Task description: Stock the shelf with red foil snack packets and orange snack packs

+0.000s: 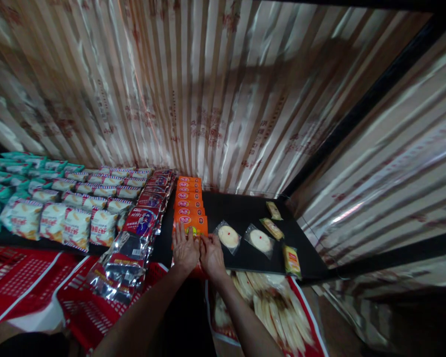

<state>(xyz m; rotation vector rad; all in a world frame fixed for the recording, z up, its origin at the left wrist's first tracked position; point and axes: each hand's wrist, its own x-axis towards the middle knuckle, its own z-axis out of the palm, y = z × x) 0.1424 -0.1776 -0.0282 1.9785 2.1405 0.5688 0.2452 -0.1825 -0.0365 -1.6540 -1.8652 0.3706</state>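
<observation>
A row of overlapping orange snack packets (189,204) runs back across the black shelf. On the nearest packet lies my left hand (185,250), open, its fingers stretched out and slightly spread. My right hand (211,255) rests at that packet's right edge, palm down, with its fingers extended and fingertips touching it. Part of the nearest packet is hidden under both hands. Just right of my right hand are two round, pale flat cakes in clear wrappers, the closer one (229,237) and the farther one (260,241), each with a red dot.
Dark red packets (139,223) overlap in a row on the left, beside white snack bags (78,225) and teal bags (0,191). Small yellow packets (292,261) lie on the black shelf (241,206) at right. Red baskets (85,302) stand below; one holds pale long packages (278,312).
</observation>
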